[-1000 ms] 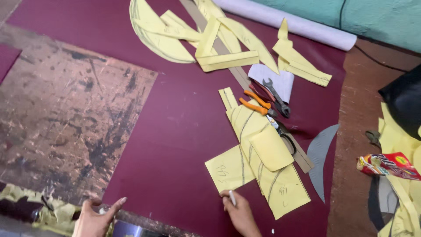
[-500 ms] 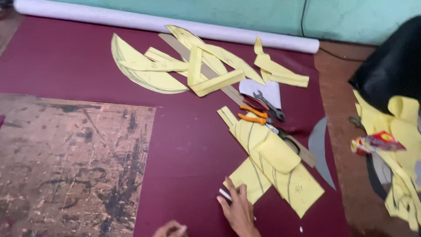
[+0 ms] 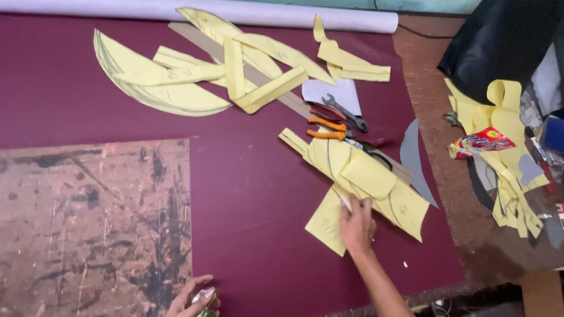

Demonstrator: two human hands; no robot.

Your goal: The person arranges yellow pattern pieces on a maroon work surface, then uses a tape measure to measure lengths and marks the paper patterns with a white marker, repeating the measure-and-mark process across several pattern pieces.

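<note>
Yellow patterns (image 3: 358, 176) — maroon tabletop (image 3: 247, 176)

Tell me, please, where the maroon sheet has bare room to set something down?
Bare maroon sheet lies between the worn board and the right hand. Crowded: the yellow pattern pieces and pliers.

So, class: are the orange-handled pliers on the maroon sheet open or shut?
Cannot tell. The orange-handled pliers lie flat with handles slightly apart, but their jaws are hidden among the tools beside the yellow paper patterns.
</note>
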